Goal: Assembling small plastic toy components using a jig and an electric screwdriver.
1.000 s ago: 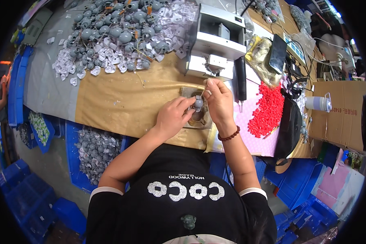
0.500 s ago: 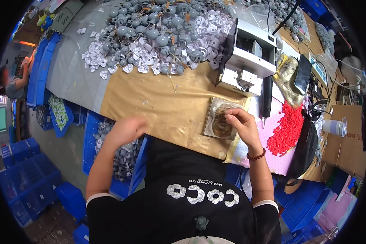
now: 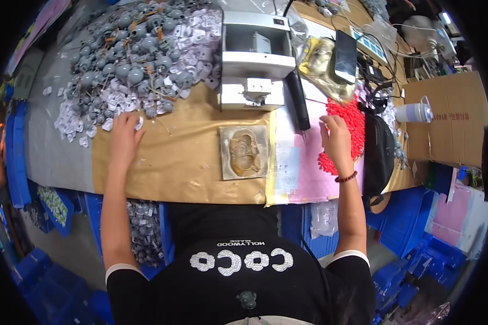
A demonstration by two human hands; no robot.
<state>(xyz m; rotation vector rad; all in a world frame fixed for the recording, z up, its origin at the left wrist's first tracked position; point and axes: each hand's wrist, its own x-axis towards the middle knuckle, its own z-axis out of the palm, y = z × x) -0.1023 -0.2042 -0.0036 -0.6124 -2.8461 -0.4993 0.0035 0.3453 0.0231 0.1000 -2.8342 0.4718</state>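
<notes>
My left hand (image 3: 126,132) is at the near edge of a heap of small white plastic pieces (image 3: 118,101) and grey round parts (image 3: 135,75). A white piece (image 3: 140,123) shows between its thumb and fingers. Beside a pile of small red plastic pieces (image 3: 355,122), my right hand (image 3: 336,140) has its fingers bent and drawn together; anything in them is too small to make out. Between the hands, a square metal block with an amber, rounded hollow (image 3: 244,153) lies on the brown table cover.
A white and grey machine (image 3: 257,54) stands behind the block. A black pen-shaped tool (image 3: 296,100) with a thin tip lies right of it. Farther right are a phone (image 3: 345,58), a black bag (image 3: 378,149), a white cup (image 3: 413,112) and a cardboard box (image 3: 444,119).
My left hand has moved from the near table edge out to the white pieces. My right hand has left the metal block for the red pile. The whole view has shifted.
</notes>
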